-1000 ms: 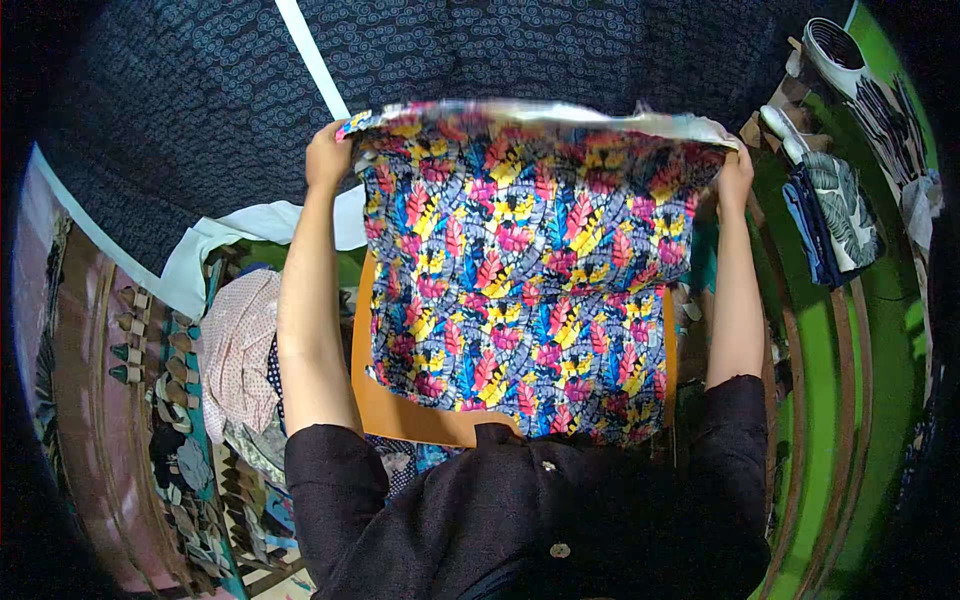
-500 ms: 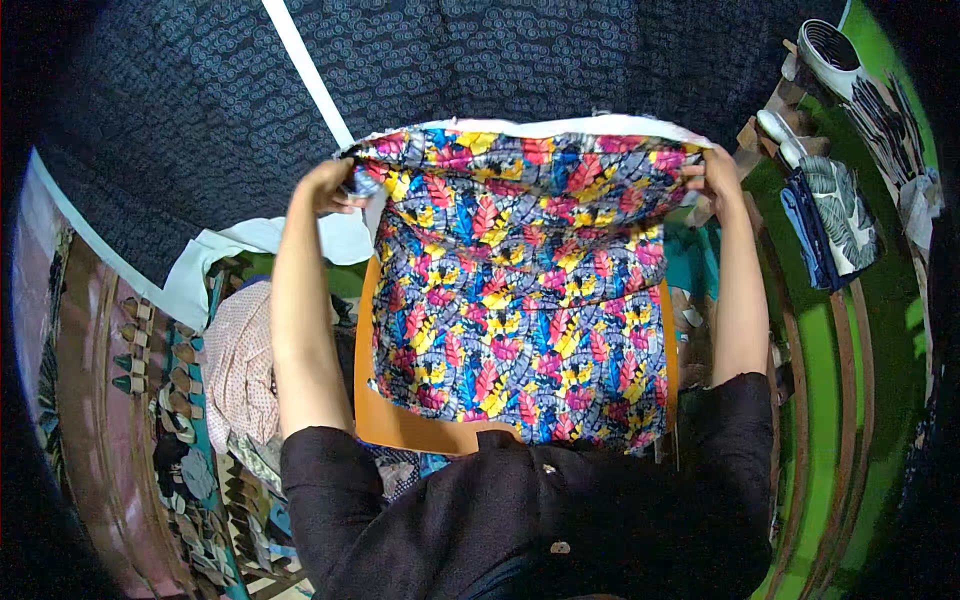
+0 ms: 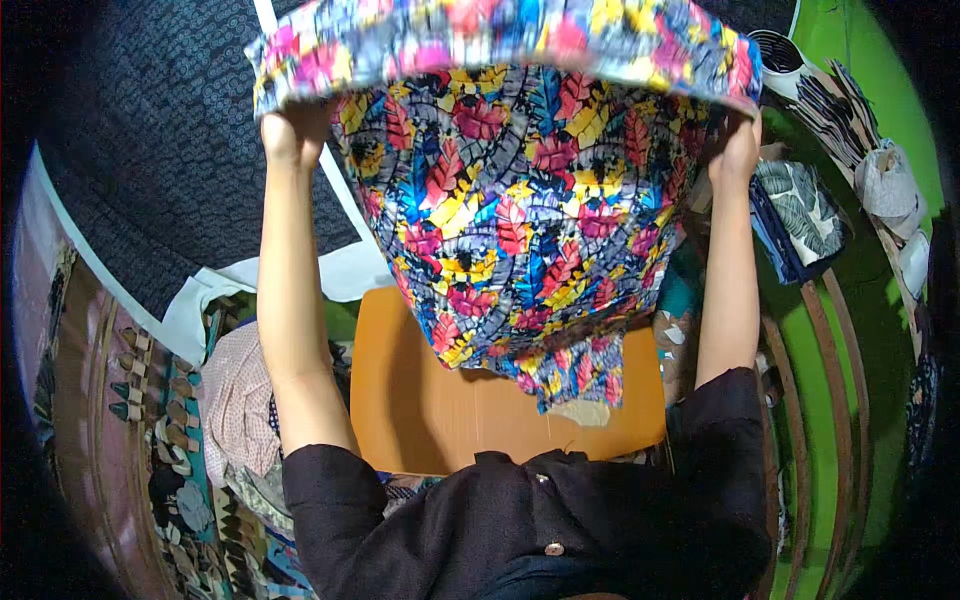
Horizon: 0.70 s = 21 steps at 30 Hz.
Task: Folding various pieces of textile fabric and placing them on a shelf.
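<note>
A cloth [image 3: 520,215] with a bright leaf print in pink, yellow, blue and grey hangs stretched between my raised hands. At its upper left corner my left hand [image 3: 293,138] is closed on the edge, with the fingertips hidden behind the fabric. My right hand [image 3: 738,150] grips the upper right corner in the same way. The top edge is folded over toward me and smeared by motion. Below, the cloth's narrow lower end dangles over an orange-brown board [image 3: 420,400] in front of my body.
Left of the board lies a pile of pale dotted fabric [image 3: 240,385]. Folded clothes [image 3: 800,215] rest at the right beside a white basket [image 3: 777,62]. A dark patterned curtain [image 3: 150,150] hangs at the far left, and several shoes [image 3: 180,400] stand below it.
Both hands have risen, lifting the cloth off most of the orange-brown board. Its top edge has flipped over toward me, and more of the board shows.
</note>
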Motion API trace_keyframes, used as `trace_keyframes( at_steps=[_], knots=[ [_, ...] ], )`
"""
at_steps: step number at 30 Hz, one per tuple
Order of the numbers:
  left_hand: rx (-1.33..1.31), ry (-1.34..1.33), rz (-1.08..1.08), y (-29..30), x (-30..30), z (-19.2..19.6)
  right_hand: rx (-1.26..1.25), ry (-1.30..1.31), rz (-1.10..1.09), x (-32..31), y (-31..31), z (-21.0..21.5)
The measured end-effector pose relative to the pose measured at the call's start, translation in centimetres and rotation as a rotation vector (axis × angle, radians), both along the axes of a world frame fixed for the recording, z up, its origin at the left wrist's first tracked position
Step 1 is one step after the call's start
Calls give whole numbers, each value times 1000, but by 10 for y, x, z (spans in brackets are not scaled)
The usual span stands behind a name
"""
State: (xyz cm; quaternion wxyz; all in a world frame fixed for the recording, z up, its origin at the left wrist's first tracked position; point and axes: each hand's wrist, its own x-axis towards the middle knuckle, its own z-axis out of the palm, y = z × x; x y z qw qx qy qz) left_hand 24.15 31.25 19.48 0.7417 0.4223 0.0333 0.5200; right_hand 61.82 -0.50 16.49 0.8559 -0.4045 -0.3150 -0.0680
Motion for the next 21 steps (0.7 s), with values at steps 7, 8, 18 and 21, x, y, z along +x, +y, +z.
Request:
trace_keyframes(
  at_steps=[7,8,18,21],
  knots=[
    [-357,333,116,-59,-100,-189,-252,219,8,-96,-104,-138],
    [-421,322,93,-73,-119,-223,-416,319,-42,-105,-124,-174],
    [-59,1222,171,-233,-230,-414,-1610,152,-4,-285,-224,-351],
    [281,1380,180,-249,-253,-463,-1492,-149,-52,-306,-218,-397]
  ],
)
